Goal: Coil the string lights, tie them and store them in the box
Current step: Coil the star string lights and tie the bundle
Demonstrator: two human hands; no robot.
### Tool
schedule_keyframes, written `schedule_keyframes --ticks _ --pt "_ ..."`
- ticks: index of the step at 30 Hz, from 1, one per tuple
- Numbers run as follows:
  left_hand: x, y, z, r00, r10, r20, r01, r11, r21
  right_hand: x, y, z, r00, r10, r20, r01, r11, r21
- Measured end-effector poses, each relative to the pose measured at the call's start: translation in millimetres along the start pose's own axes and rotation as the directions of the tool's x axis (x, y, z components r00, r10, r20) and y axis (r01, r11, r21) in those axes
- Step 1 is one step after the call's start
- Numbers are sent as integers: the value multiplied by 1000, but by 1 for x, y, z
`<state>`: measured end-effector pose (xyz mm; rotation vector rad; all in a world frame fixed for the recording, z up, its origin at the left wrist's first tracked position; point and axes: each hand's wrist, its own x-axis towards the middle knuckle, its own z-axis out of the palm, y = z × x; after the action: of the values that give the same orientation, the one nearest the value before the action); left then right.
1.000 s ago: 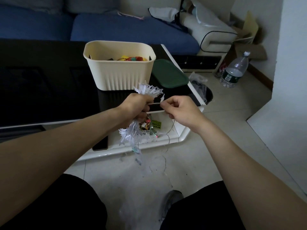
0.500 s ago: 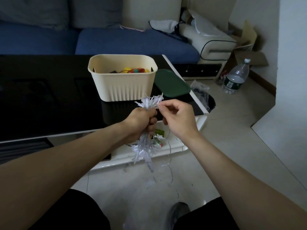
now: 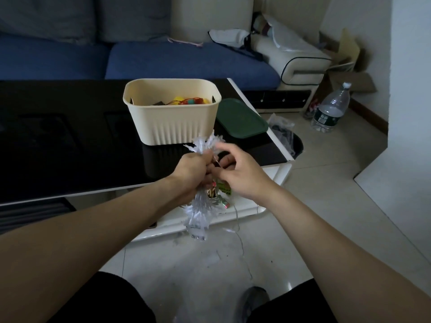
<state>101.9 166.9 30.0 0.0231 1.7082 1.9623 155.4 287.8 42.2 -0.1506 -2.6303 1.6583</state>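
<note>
head view: the string lights (image 3: 198,213) are bunched into a pale, spiky bundle held in the air above the near edge of the table, with tufts sticking out above and below the left hand (image 3: 191,173). left hand fingers are wrapped tight round the middle of the bundle, fist upright, forearm reaching in from the lower left. the right hand (image 3: 240,173) sits just beside it, touching the bundle at the top of the fist; thumb and forefinger are pinched together on a thin wire of the lights, other fingers loosely curled. a loose wire tail (image 3: 240,238) hangs from the bundle down toward the floor. small colourful packets (image 3: 221,192) lie on the table's lower white ledge just behind the hands.

the cream box (image 3: 172,122) stands open on the black table (image 3: 70,136), beyond the hands and apart from them, with yellow and red items inside. a dark green lid (image 3: 242,118) lies flat just right of the box. behind the table is a blue sofa (image 3: 163,59) with a white armrest. a plastic bottle (image 3: 331,108) stands on the tiled floor (image 3: 326,194) at the right, near a cardboard carton (image 3: 349,73).
</note>
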Motion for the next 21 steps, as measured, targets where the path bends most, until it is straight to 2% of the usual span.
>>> schedule_keyframes --ticks 2,3,5,7,9,11,13,14,16,18,19,21 --pt "3 5 -2 998 43 -35 -45 996 -74 -2 2 -4 998 32 -54 -29 998 58" --pt "4 9 -4 996 60 -62 -66 991 -116 -1 5 -7 996 18 -84 -16 999 31" --pt "6 15 -7 989 83 -123 -103 981 -163 -2 9 -11 992 -56 -112 44 992 -115" --pt "5 22 -8 976 106 -189 -137 977 -162 0 13 -14 970 -190 -151 129 931 -342" --pt "3 29 -11 965 116 -237 -165 966 -201 3 16 -17 955 -246 -163 156 890 -428" --pt "0 36 -14 968 111 -223 -174 942 -288 2 15 -19 984 -127 -125 89 958 -271" --pt "-3 42 -15 980 100 -173 -161 910 -382 0 15 -21 998 59 -4 -59 998 7" --pt "-4 43 -17 981 93 -168 -157 892 -424 -2 17 -23 990 115 78 -121 990 74" --pt "-3 45 -20 977 89 -193 -173 861 -478 -4 23 -32 959 161 233 -174 984 38" --pt "-1 46 -26 967 103 -233 -200 873 -444 -5 32 -43 919 200 341 -202 979 -29" --pt "0 47 -29 960 115 -256 -214 889 -404 -6 37 -49 909 221 352 -213 975 -61" --pt "2 47 -35 952 126 -278 -220 914 -339 -7 46 -61 925 245 291 -217 968 -125"
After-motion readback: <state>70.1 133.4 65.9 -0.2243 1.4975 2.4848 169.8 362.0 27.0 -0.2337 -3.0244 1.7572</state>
